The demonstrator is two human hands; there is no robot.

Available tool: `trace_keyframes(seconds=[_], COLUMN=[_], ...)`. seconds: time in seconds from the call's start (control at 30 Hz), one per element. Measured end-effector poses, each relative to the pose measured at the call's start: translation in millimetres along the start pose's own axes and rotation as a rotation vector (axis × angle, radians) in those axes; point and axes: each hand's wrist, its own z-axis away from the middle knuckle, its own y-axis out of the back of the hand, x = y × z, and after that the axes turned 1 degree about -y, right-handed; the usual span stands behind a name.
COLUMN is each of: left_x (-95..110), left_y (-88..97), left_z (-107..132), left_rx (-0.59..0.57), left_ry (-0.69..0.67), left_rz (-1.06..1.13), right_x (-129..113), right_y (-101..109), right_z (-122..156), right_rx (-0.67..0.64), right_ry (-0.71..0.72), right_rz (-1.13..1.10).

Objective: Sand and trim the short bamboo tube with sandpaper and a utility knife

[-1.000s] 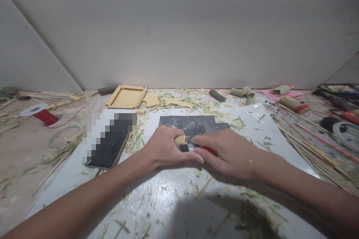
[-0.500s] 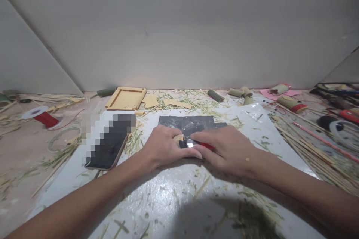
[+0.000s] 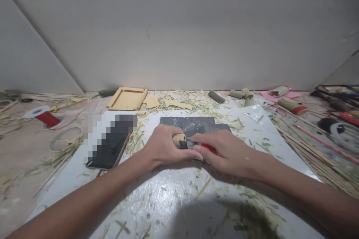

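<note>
My left hand [image 3: 165, 145] is wrapped round a short pale bamboo piece [image 3: 178, 140], its open end facing right. My right hand [image 3: 228, 149] grips a red-handled utility knife [image 3: 208, 148]. The knife's metal and dark blade end points left and meets the end of the bamboo piece; the exact contact is too small to make out. My left thumb stretches beneath the knife toward my right fingers. Just beyond both hands lie dark grey sandpaper sheets [image 3: 190, 124], dusted with pale powder, on a white sheet [image 3: 165, 190].
A phone [image 3: 112, 145] lies left of my hands. Behind it sits a tan tray [image 3: 127, 99]. Far left stands a red thread spool [image 3: 47, 117]. Bamboo tubes [image 3: 216, 97] line the back; thin sticks [image 3: 314, 153] lie right. Green shavings are scattered widely.
My hands hold nearly the same pose. Slightly more of the bamboo piece's end shows, and the knife's metal end has turned a little and looks less bright. The view has shifted slightly.
</note>
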Motion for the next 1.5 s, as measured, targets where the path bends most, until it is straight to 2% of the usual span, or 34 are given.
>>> trace_keyframes(seconds=[0.43,0.57,0.9,1.3,1.4,1.5], left_x=[-1.0,0.4,3.1,5.6,6.0,4.7], left_y=[-1.5,-1.9,-0.5,0.9,3.1,5.4], left_z=[2.1,2.2,1.3,-2.9,-3.7,-2.5], left_rx=[0.018,0.056,0.114,0.127,0.142,0.119], left_ry=[-0.096,-0.152,-0.177,-0.088,-0.038,0.025], left_rz=[-0.055,-0.056,-0.128,-0.164,-0.165,-0.119], right_x=[-3.4,-2.8,-1.1,0.1,7.3,23.6], right_y=[-4.2,-2.6,-3.7,-3.2,0.8,7.4], right_z=[1.1,2.1,2.1,-1.4,-1.4,0.4], right_rx=[0.008,0.008,0.103,0.178,0.23,0.344], right_ry=[0.023,0.032,0.012,0.006,-0.081,-0.219], right_rz=[-0.009,-0.017,0.035,0.139,0.182,0.179])
